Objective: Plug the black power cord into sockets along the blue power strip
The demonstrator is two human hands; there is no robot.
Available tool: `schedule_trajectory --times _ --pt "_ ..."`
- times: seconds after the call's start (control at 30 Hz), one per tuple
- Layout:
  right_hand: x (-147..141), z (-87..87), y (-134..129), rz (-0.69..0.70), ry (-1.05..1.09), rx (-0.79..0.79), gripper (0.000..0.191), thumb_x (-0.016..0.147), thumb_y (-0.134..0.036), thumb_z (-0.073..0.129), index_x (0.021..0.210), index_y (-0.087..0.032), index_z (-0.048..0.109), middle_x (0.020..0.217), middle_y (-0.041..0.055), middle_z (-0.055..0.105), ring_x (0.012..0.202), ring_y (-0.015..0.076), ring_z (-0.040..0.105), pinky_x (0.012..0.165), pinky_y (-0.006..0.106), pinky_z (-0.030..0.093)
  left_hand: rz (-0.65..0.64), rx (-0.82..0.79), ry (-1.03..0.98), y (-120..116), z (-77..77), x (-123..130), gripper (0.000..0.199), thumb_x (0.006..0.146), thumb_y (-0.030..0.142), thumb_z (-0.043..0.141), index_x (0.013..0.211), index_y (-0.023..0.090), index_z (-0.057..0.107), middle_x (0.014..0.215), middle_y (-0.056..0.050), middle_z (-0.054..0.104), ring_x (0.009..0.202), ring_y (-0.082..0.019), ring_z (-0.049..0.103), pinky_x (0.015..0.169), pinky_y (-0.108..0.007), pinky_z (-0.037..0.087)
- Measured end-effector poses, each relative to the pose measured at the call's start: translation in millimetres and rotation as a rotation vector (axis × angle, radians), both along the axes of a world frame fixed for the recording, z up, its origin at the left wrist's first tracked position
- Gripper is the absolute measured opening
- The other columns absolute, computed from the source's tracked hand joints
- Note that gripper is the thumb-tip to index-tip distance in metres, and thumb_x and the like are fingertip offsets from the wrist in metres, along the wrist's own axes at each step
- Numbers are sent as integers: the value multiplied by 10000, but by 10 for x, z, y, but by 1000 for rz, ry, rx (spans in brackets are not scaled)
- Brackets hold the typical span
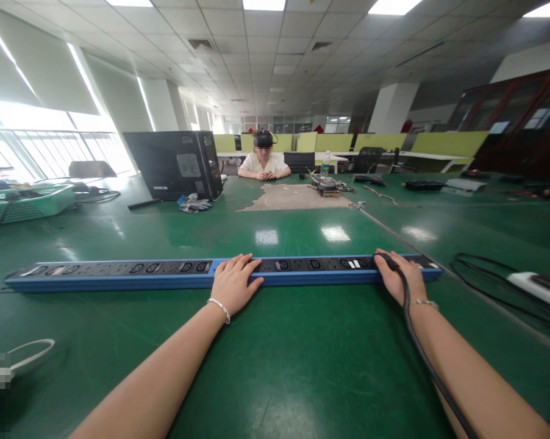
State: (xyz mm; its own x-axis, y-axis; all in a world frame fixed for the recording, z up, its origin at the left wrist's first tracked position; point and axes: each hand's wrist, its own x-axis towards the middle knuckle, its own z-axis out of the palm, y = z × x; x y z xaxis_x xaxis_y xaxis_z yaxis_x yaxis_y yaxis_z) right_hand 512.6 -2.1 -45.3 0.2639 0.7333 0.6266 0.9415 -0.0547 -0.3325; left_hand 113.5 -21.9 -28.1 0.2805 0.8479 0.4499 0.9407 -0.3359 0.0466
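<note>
A long blue power strip (119,281) with a black face of several sockets lies flat across the green table in front of me. My left hand (233,281) rests over its middle, fingers stretched across the top and thumb apart along the near side. Near the strip's right end, my right hand (405,277) is closed around the black plug (387,261) of a power cord. The plug is at the socket face; my fingers hide its front, so I cannot tell how deep it sits. From it the black cord (412,323) runs down along my right forearm.
Behind the strip stand a black computer case (174,164), gloves (194,203) and a green basket (41,204). Farther back a person (264,163) sits at the table beside a small device (326,185). A white-and-black object (538,286) and loose black cables (480,271) lie right.
</note>
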Motion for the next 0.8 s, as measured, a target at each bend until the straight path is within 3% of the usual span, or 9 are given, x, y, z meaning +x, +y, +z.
schedule_trajectory --times 0.23,0.57,0.7,0.8 --pt "-43 -9 -72 -55 -7 -75 445 845 -478 352 1142 -254 596 1134 90 612 1180 268 457 991 520 292 4 -9 -16 -10 9 13 413 827 441 467 1225 333 503 1319 -8 502 1228 -233 413 1005 -423 303" --pt "-97 -43 -69 -55 -12 -42 462 852 -484 314 1132 -248 596 1108 87 626 1156 260 474 999 536 247 -2 -2 -12 -6 3 -3 415 830 446 461 1225 325 502 1321 -10 500 1226 -232 415 1001 -422 308" --pt "-107 -20 -54 -46 95 14 430 841 -482 336 1046 -246 633 1096 70 637 1128 257 496 1023 540 196 1 3 -7 -10 11 0 413 832 451 455 1223 325 501 1316 -8 504 1221 -234 419 993 -426 314" --pt "-116 69 -71 -60 292 150 480 842 -506 341 1093 -201 614 1100 103 634 1064 255 540 982 453 319 -2 9 -6 -11 13 1 413 834 453 451 1226 330 495 1311 -2 509 1218 -231 421 994 -419 313"
